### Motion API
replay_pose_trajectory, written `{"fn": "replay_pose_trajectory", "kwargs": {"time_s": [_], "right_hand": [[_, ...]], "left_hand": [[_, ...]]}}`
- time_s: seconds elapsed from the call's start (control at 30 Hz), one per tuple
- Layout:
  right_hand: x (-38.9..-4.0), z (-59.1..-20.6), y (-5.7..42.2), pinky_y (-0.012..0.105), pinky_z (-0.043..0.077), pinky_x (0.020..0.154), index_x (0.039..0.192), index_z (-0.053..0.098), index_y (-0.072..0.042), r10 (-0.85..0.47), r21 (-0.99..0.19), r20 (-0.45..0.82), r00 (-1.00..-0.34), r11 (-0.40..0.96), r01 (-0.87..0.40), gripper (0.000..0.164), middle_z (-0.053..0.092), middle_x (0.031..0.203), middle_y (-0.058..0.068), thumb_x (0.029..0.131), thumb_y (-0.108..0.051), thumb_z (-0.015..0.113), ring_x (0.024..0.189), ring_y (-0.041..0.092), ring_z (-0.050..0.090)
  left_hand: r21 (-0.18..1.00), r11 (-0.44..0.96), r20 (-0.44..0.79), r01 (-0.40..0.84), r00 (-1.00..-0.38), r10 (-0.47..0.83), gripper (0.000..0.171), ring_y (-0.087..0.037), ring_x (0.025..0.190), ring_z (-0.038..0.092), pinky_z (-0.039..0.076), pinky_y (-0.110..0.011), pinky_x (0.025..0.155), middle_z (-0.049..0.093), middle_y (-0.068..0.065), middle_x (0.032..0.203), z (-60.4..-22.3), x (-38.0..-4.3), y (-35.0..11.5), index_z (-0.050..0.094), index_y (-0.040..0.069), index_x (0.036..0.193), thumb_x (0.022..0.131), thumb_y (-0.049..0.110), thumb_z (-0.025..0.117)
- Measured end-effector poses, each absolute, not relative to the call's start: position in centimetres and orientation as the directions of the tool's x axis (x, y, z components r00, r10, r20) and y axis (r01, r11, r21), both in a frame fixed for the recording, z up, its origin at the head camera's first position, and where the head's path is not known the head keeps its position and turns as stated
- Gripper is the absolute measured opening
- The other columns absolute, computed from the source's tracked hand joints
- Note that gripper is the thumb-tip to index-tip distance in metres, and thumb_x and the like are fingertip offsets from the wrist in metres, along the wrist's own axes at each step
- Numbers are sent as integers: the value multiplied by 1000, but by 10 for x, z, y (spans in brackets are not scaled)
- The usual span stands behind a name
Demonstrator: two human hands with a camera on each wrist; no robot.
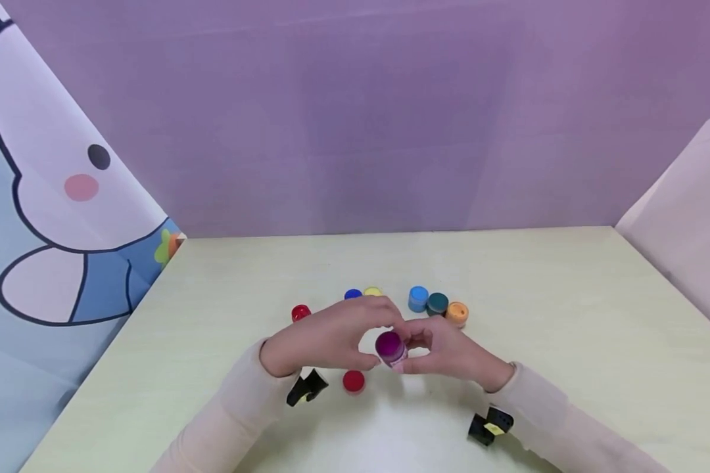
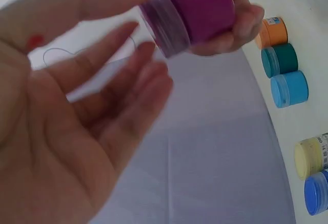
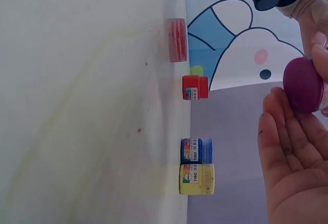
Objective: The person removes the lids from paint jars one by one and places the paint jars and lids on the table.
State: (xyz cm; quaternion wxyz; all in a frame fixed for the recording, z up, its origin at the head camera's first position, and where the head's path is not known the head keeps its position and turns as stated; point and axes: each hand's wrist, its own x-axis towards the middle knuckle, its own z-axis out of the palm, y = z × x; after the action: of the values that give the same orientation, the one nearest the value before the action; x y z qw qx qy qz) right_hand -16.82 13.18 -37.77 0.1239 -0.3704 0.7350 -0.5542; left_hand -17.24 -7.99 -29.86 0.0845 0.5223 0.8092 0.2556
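A purple paint jar (image 1: 392, 348) is held above the table, tilted. My right hand (image 1: 446, 348) pinches it between thumb and fingers. In the left wrist view, the jar's purple body (image 2: 205, 8) shows beside a clear rim. My left hand (image 1: 337, 332) curves around the other side of the jar, its fingers (image 2: 128, 106) spread and apart from it. The left thumb reaches the clear rim, and I cannot tell whether it touches. On the table below lies a flat, ribbed red lid (image 3: 178, 40). A red paint jar (image 3: 195, 87) stands further back, left of my hands.
Blue (image 3: 196, 150) and yellow (image 3: 196, 179) paint jars stand together behind my left hand. To their right are a light blue jar (image 1: 417, 299), a dark green jar (image 1: 437, 303) and an orange jar (image 1: 457, 314). A purple cloth wall (image 1: 390, 131) closes off the table's back.
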Motion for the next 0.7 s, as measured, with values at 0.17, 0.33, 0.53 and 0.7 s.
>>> {"fn": "replay_pose_trajectory", "kwargs": {"time_s": [0.17, 0.33, 0.53, 0.7], "right_hand": [[-169, -379, 132, 41, 47, 82, 107, 60, -9, -718, -913, 238, -655, 64, -402, 28, 65, 100, 2, 80, -11, 68, 90, 20, 61], [-169, -378, 132, 42, 47, 81, 108, 60, -7, -712, -912, 241, -659, 66, -404, 29, 64, 100, 3, 80, -7, 68, 90, 20, 60], [-167, -371, 131, 42, 47, 81, 106, 59, -5, -717, -910, 237, -656, 74, -409, 28, 64, 99, 3, 80, -7, 67, 89, 20, 61], [-168, -378, 132, 40, 47, 82, 108, 59, -9, -706, -912, 226, -671, 90, -401, 29, 64, 101, 2, 80, -10, 68, 91, 19, 60]], "left_hand": [[508, 265, 140, 819, -382, 913, 30, -4, 96, 49, 40, -16, 83, 56, 4, 102, -300, -173, -79, 60, 10, 103, 75, 3, 70], [503, 252, 163, 827, -376, 912, 27, -3, 93, 49, 41, -15, 81, 57, 3, 100, -300, -174, -79, 61, 10, 101, 76, 4, 70], [489, 263, 151, 832, -378, 913, 27, -3, 92, 49, 41, -14, 79, 58, 3, 99, -299, -174, -78, 62, 10, 101, 76, 6, 71], [488, 273, 150, 829, -388, 909, 27, -3, 91, 49, 41, -13, 78, 58, 4, 98, -298, -173, -79, 62, 10, 101, 75, 7, 71]]}}
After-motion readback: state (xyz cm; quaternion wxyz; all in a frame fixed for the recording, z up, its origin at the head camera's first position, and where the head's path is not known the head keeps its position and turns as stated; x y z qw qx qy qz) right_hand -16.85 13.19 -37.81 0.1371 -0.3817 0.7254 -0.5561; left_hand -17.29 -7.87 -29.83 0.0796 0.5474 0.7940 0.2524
